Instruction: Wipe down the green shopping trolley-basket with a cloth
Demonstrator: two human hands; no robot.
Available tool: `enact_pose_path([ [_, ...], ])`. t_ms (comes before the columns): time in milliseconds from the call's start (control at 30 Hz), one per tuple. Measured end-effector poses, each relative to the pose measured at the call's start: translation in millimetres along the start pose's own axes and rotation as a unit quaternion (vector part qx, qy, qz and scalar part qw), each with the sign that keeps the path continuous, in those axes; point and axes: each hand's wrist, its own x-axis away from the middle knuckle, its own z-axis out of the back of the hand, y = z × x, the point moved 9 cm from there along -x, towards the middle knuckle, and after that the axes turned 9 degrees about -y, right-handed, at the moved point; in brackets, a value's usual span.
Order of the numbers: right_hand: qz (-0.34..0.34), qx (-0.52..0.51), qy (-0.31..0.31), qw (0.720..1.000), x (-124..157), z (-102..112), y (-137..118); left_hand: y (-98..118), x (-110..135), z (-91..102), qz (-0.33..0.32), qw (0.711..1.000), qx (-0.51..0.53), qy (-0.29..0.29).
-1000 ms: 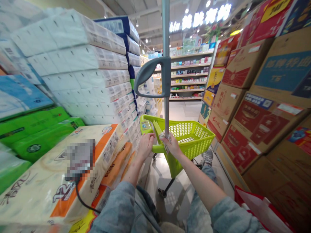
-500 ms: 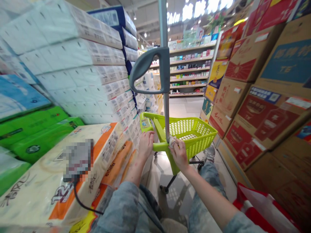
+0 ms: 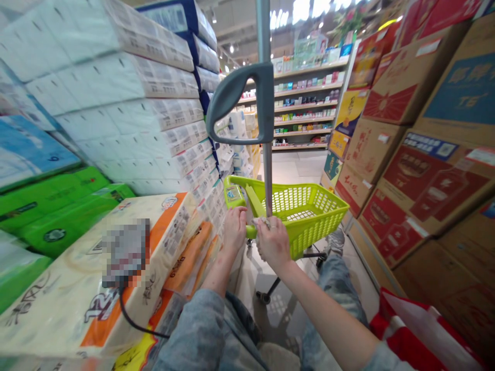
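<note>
A lime-green shopping cart (image 3: 320, 214) with a perforated basket stands before me. My left hand (image 3: 234, 226) is closed round the left part of its green handle. Bunched in the fingers of my right hand (image 3: 274, 239) is a pale, crumpled cloth (image 3: 261, 221), pressed against the handle just left of the grey pole. That pole rises from the handle area and carries a grey loop grip (image 3: 242, 108) higher up. My right hand hides much of the handle's middle.
Stacked tissue packs (image 3: 154, 103) line the left. A pixelated device (image 3: 127, 252) with a black cable lies on a cream pack (image 3: 58, 273). Cartons (image 3: 410, 180) are piled on the right, above a red bag (image 3: 417, 330). Stocked shelves (image 3: 305, 98) stand ahead.
My right hand has slid left along the handle with the cloth, from right of the pole to its left. The left hand keeps its hold. The view has shifted slightly.
</note>
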Motion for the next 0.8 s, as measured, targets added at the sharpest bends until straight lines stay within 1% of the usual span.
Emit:
enact_pose_path([
  [67,-0.002,0.019,-0.018,1.000,-7.2,0.9,-5.0,-0.9,0.6,0.3,0.003,1.000,0.002,0.000],
  [133,0.002,0.013,-0.017,1.000,-5.9,0.3,-6.3,-2.0,0.7,1.1,0.005,1.000,0.006,0.003],
  [333,0.018,-0.084,0.062,0.994,27.6,-4.2,9.2,-1.4,0.1,1.7,-0.003,1.000,0.017,0.004],
  [433,0.011,-0.113,0.088,0.990,35.3,-8.3,14.4,2.0,1.6,-0.4,-0.009,1.000,0.009,0.001],
  [533,-0.029,-0.129,0.108,0.985,32.2,-12.6,19.4,5.9,3.8,-3.5,-0.014,1.000,-0.001,-0.003],
  [633,-0.060,-0.134,0.103,0.984,24.9,-18.4,23.6,7.9,5.3,-5.2,-0.013,1.000,-0.002,0.000],
  [800,-0.048,-0.168,0.084,0.981,17.3,-23.5,30.9,10.4,6.6,-5.3,-0.005,1.000,-0.012,0.006],
])
